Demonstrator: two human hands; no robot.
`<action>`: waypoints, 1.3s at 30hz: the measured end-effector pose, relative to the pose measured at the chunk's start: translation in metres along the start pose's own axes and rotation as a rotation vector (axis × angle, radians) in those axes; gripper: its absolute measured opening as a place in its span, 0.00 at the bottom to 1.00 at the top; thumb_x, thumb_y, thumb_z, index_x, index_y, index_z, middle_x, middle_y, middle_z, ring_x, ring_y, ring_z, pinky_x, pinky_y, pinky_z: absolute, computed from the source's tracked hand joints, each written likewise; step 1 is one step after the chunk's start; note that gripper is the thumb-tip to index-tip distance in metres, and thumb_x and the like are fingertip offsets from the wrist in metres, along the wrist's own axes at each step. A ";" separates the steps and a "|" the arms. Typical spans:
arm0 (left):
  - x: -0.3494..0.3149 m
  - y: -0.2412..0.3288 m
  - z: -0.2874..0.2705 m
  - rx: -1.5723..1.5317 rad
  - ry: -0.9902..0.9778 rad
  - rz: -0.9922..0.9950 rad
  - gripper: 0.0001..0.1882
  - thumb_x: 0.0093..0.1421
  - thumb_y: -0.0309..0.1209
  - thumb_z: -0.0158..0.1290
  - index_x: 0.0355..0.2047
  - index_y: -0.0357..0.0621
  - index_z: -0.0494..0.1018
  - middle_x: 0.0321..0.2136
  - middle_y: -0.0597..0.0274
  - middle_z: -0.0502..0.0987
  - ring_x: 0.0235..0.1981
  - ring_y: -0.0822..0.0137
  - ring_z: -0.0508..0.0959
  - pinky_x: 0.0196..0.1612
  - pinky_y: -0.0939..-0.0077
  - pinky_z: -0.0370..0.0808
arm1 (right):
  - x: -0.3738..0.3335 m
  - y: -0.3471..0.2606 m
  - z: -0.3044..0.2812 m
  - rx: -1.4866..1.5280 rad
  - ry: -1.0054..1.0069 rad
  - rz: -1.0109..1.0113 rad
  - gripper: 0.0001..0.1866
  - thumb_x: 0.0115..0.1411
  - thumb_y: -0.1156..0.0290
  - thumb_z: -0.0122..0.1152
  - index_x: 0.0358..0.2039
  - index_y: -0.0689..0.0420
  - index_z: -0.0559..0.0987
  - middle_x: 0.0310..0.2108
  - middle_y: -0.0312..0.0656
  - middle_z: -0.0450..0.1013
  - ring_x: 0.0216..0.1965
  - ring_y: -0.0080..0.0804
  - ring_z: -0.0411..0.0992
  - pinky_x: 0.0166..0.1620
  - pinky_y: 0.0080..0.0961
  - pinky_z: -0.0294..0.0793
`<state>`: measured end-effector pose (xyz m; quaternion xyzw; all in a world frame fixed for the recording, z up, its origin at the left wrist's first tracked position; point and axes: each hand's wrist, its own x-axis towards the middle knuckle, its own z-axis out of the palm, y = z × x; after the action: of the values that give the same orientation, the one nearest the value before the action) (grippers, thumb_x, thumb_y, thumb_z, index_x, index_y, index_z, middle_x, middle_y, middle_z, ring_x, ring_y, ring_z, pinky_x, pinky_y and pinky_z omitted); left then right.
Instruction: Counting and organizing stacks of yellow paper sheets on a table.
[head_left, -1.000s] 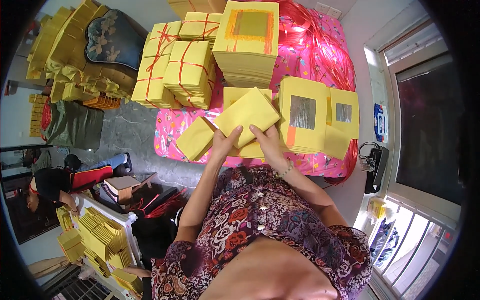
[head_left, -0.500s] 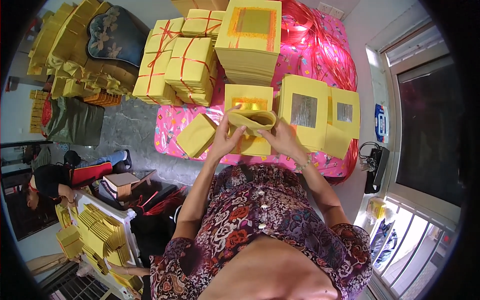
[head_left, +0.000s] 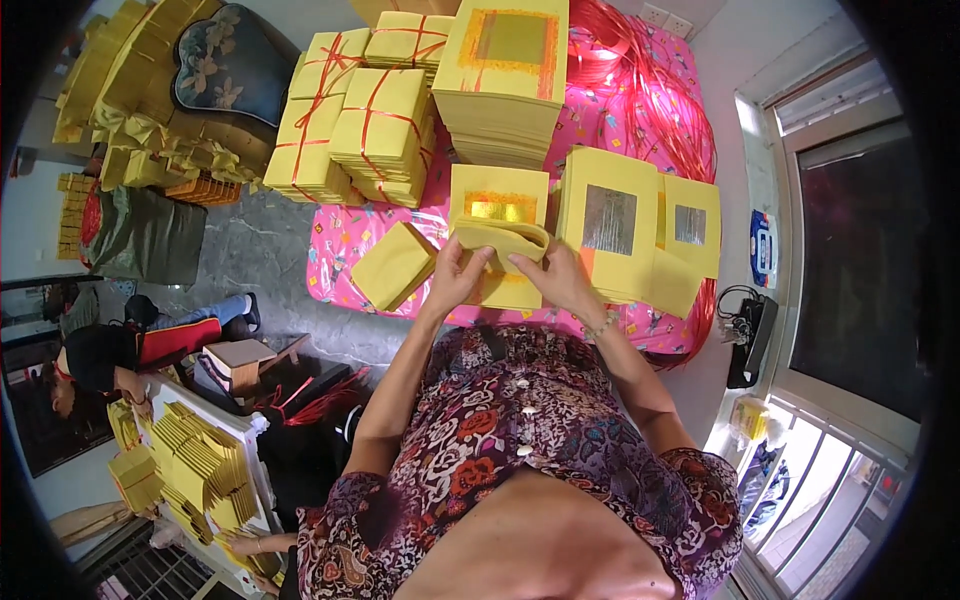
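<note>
Between both hands is a curled sheaf of yellow paper [head_left: 500, 238], folded over on itself with a narrow gap at its right end. My left hand [head_left: 457, 280] grips its left side, thumb on the near face. My right hand [head_left: 555, 279] closes on its right side, also with the thumb in front. Under and behind it lies yellow paper with a gold foil patch and orange border [head_left: 499, 180]. A small yellow paper stack [head_left: 393, 267] rests at an angle to the left. Right of my hands stands a pile of yellow sheets with a silver patch [head_left: 610, 215].
A pink patterned table cover [head_left: 335, 250] lies beneath everything. Farther back are a tall yellow paper stack [head_left: 500, 100], bundles tied with red ribbon [head_left: 375, 120] and loose red ribbons [head_left: 650, 100]. At lower left, a person [head_left: 100, 355] and another's hand [head_left: 240, 545] are by yellow paper piles [head_left: 200, 465].
The curled yellow paper has been pressed flatter, its wide opening narrowed to a slit. My fingers have shifted slightly on it.
</note>
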<state>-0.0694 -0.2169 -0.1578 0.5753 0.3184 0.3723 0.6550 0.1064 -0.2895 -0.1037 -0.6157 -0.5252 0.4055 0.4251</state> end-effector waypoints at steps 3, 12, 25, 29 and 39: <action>-0.001 -0.002 0.000 0.004 0.008 0.030 0.14 0.62 0.26 0.52 0.48 0.38 0.70 0.41 0.62 0.75 0.44 0.73 0.74 0.48 0.76 0.70 | 0.002 0.011 0.003 0.023 0.005 -0.006 0.21 0.59 0.64 0.61 0.49 0.63 0.72 0.40 0.48 0.77 0.41 0.35 0.76 0.45 0.30 0.74; 0.007 0.037 0.012 0.040 0.002 -0.022 0.16 0.62 0.25 0.52 0.50 0.37 0.69 0.43 0.60 0.76 0.44 0.72 0.75 0.48 0.76 0.71 | 0.005 0.011 -0.008 0.231 -0.051 0.060 0.20 0.61 0.67 0.60 0.49 0.64 0.73 0.40 0.42 0.77 0.40 0.23 0.74 0.43 0.25 0.74; -0.009 0.087 0.032 -0.177 -0.007 -0.087 0.21 0.63 0.24 0.49 0.57 0.35 0.61 0.50 0.57 0.73 0.51 0.69 0.72 0.54 0.74 0.68 | -0.009 -0.016 -0.004 0.529 0.084 -0.016 0.21 0.64 0.70 0.56 0.54 0.65 0.67 0.46 0.40 0.73 0.46 0.21 0.70 0.48 0.22 0.71; -0.010 0.091 0.035 -0.177 0.009 -0.082 0.21 0.64 0.24 0.48 0.56 0.34 0.61 0.50 0.56 0.72 0.52 0.68 0.71 0.55 0.73 0.67 | -0.011 -0.020 -0.004 0.556 0.084 -0.017 0.19 0.66 0.68 0.54 0.53 0.64 0.68 0.45 0.39 0.73 0.45 0.21 0.70 0.48 0.21 0.71; -0.009 0.095 0.043 -0.170 0.013 -0.053 0.20 0.65 0.24 0.47 0.56 0.34 0.60 0.50 0.54 0.72 0.51 0.69 0.71 0.54 0.73 0.67 | -0.006 -0.026 0.000 0.538 0.222 -0.078 0.18 0.68 0.65 0.49 0.52 0.64 0.70 0.43 0.38 0.73 0.42 0.18 0.69 0.44 0.19 0.70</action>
<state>-0.0490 -0.2414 -0.0575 0.5066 0.3049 0.3842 0.7091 0.0984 -0.2934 -0.0790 -0.5006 -0.3723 0.4437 0.6433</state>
